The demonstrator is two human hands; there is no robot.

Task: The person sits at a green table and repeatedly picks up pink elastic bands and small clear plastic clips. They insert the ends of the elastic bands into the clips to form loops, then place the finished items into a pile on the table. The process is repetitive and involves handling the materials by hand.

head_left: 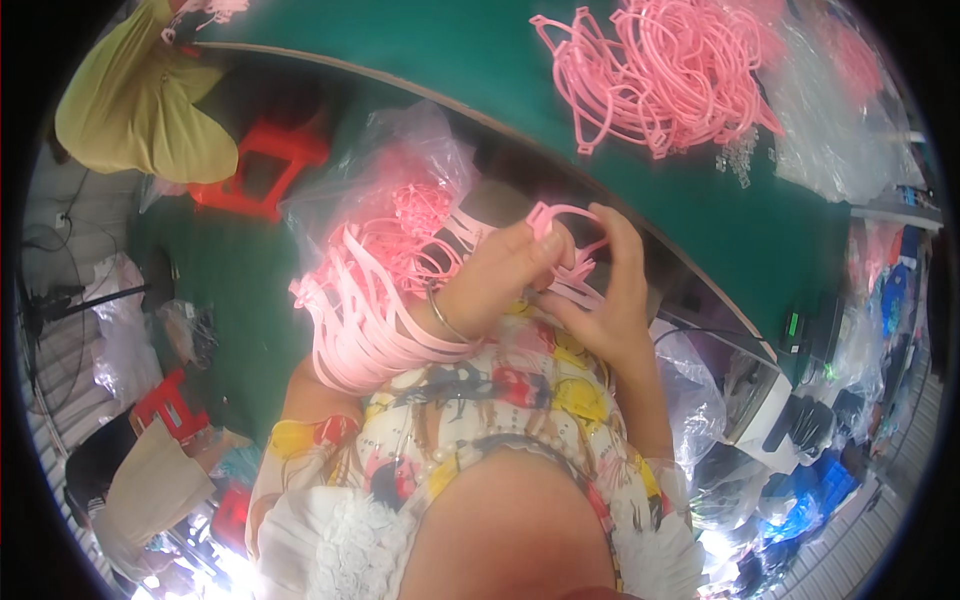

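Observation:
A thin pink plastic headband [575, 209] with a small angular bump is held up in front of my body. My left hand [505, 268] is closed, pinching it near the bump between thumb and fingers. My right hand [613, 305] curves round its other side, fingertips at the band and thumb lower near my left hand; part of its grip is hidden. Several pale pink bands [350, 340] hang looped over my left forearm, behind a bracelet. Just beyond them, more pink bands [425, 210] lie bunched at a clear plastic bag [405, 150].
A green-topped table [480, 55] curves across ahead, bearing a big tangled heap of pink bands [670, 75], small clear pieces [738, 160] and a clear bag [840, 130]. Far left are a red stool [255, 170] and a person in yellow-green trousers [150, 110]. Plastic bags [690, 390] stand at right.

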